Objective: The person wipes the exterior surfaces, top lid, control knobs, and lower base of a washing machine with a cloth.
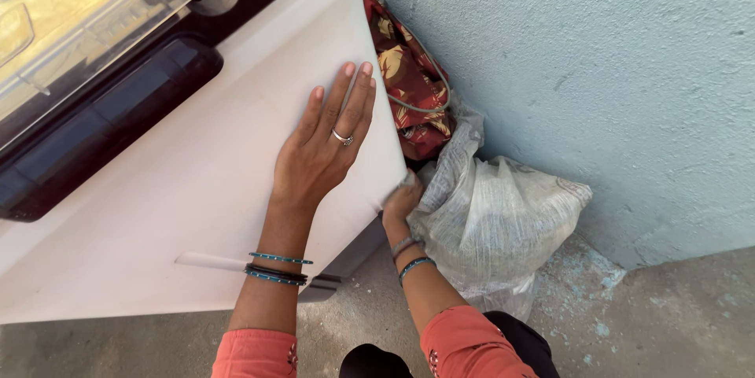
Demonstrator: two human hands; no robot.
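Note:
My left hand (pixel 322 146) lies flat, fingers spread, on the white side panel of a washing machine (pixel 197 189); it wears a ring and has bangles on the wrist. My right hand (pixel 401 199) is lower, at the machine's rear corner, pressed between the panel's edge and a whitish woven sack (pixel 495 221). Its fingers are tucked out of sight behind the corner, so what they grip is hidden.
A red patterned cloth bundle (pixel 405 79) with a grey cord is wedged between the machine and the pale blue wall (pixel 598 71). The machine's clear lid and dark trim (pixel 102 71) are at upper left. Rough concrete floor (pixel 668 323) lies below.

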